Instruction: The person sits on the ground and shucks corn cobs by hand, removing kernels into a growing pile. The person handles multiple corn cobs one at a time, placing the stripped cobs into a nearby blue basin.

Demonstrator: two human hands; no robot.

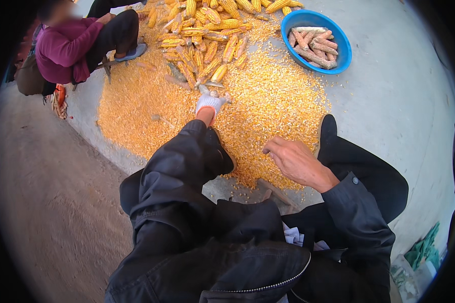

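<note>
My left hand (210, 102), in a white knit glove with an orange cuff, reaches to the near edge of a heap of corn ears (201, 41). A small pale cob piece (214, 93) shows by its fingers; whether they grip it is unclear. Bare, with loosely bent fingers, my right hand (294, 159) hovers above loose corn kernels (269, 102) between my shoes. Nothing shows in it, though its palm is hidden. Many ears in the heap still carry yellow kernels, and some are partly stripped.
At the upper right, a blue plastic basin (347, 57) holds several stripped cobs (314, 47). A seated person (66, 47) in a purple top is at the upper left. Wooden legs (278, 193) show below me. Green and clear plastic bags (422, 244) lie at the lower right.
</note>
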